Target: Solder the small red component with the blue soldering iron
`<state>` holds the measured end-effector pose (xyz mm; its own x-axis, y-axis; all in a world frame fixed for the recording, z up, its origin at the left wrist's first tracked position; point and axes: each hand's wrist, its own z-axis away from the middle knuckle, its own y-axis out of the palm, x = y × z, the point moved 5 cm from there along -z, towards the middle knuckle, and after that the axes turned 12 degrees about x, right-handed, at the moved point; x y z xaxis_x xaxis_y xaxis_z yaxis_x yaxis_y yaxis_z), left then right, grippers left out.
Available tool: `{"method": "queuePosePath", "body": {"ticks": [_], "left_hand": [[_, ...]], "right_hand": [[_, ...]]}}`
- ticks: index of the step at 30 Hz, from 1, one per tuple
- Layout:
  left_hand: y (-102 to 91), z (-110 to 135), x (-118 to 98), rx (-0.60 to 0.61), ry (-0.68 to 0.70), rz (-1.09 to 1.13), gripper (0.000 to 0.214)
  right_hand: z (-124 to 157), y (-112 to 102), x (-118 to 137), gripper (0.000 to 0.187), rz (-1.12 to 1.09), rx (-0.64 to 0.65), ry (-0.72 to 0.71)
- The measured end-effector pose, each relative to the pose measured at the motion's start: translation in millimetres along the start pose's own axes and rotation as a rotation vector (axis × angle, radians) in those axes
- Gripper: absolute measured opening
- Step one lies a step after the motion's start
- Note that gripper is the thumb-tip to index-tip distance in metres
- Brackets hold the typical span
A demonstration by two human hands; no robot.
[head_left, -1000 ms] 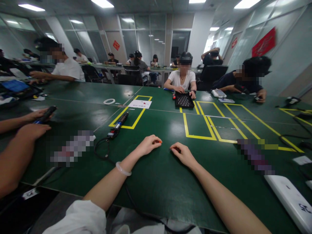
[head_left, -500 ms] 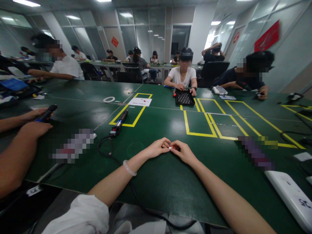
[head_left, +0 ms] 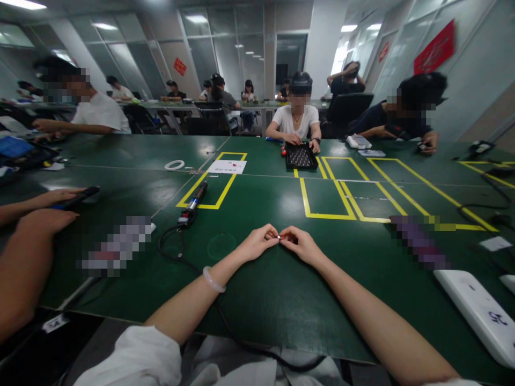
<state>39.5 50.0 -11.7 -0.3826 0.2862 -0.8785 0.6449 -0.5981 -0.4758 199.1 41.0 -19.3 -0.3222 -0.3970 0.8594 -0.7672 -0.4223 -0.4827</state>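
Observation:
Just above the green table (head_left: 257,289), my left hand (head_left: 258,244) and my right hand (head_left: 301,245) meet at their fingertips. Between them is a small orange-red piece with a white end (head_left: 279,237), too small to name. The fingers of my right hand curl round the orange part, which they mostly hide. At the white end, the thumb and forefinger of my left hand are pinched together. A pale bangle (head_left: 213,279) circles my left wrist. Beyond my left hand lies a black and silver electric screwdriver (head_left: 196,200) with a cable.
The screwdriver's black cable (head_left: 161,241) loops across the table and under my left forearm. A white power strip (head_left: 477,316) lies at the right. Yellow tape (head_left: 330,216) outlines boxes. Opposite, a person (head_left: 295,118) handles a black tray (head_left: 301,156); another person's arms (head_left: 38,225) reach in from the left.
My view has shifted slightly. My fingertips stay together around the small piece, and less of its orange part shows. At the left, the neighbour's hands and dark tool have moved a little.

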Motion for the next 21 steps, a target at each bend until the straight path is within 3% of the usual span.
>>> {"method": "queuePosePath", "body": {"ticks": [9,15,21], "left_hand": [[3.7,4.1,-19.0,-0.04,0.054,-0.221,0.018],[5.1,2.9,-20.3,-0.021,0.039,-0.193,0.015],[4.5,4.2,-23.1,-0.042,0.006,-0.34,0.019]], "right_hand": [[-0.7,-1.6,-9.7,0.026,-0.132,0.037,0.058],[0.6,-4.8,-6.7,0.023,-0.138,0.027,0.042],[-0.7,-4.9,-7.5,0.022,-0.183,0.04,0.039]]}}
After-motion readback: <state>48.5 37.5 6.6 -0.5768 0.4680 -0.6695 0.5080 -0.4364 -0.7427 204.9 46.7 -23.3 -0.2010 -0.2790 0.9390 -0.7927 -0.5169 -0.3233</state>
